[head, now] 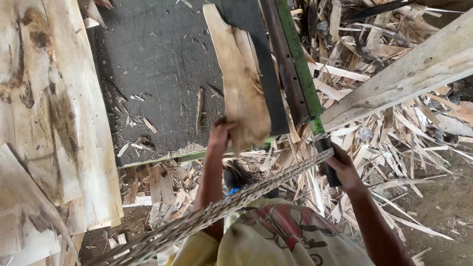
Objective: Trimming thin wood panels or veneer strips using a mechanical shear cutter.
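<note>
My left hand (219,134) grips the near end of a thin pale sheet of wood veneer (239,79) that lies on the dark cutting table (157,64), its right edge under a long blade arm. My right hand (345,170) is closed round the dark handle (326,152) at the near end of that green-edged lever blade (291,59), which runs away from me along the table's right edge. A twisted rope (212,214) crosses in front of my chest.
Stacked veneer sheets (49,113) lie on the left. A heap of wood offcuts and strips (389,143) covers the ground to the right and below the table. A thick wooden beam (409,69) slants across the upper right. Chips litter the table.
</note>
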